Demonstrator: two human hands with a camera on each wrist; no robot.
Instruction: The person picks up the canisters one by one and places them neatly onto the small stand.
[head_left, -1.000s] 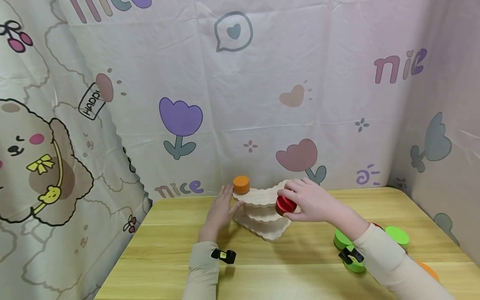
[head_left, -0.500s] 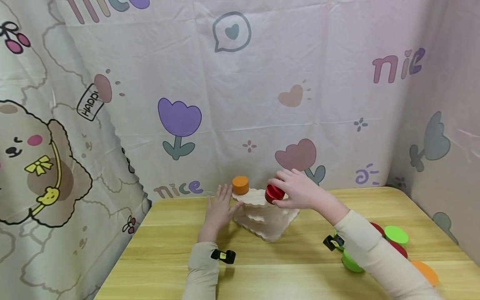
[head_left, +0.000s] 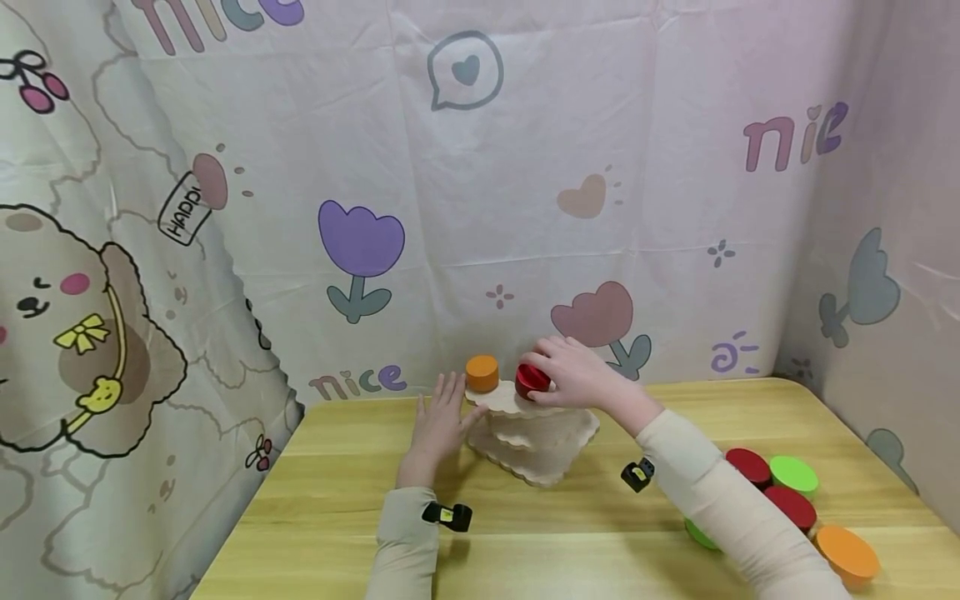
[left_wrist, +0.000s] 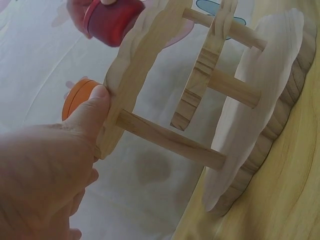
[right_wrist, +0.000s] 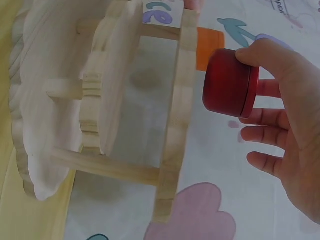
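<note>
A pale wooden tiered stand [head_left: 551, 450] with scalloped edges and round posts stands near the back of the table. My left hand [head_left: 437, 429] rests against the left end of its top tier, fingers straight, the thumb [left_wrist: 92, 112] on the board's edge. Beside that thumb, an orange round block [head_left: 482, 373] sits on the top tier. My right hand [head_left: 573, 375] pinches a red round block [head_left: 531, 382] with a lid-like rim. In the right wrist view, a narrow gap separates the red block [right_wrist: 227, 82] from the top tier [right_wrist: 177, 120].
At the right of the table lie red blocks [head_left: 791, 507], a light green block [head_left: 793, 475] and an orange block [head_left: 847, 552]. Another green block [head_left: 701, 533] is partly hidden by the right sleeve. A printed cloth [head_left: 480, 208] hangs close behind the stand.
My right hand has carried the red block left, from the stand's right side to above the middle of its top tier. The left hand has stayed in place.
</note>
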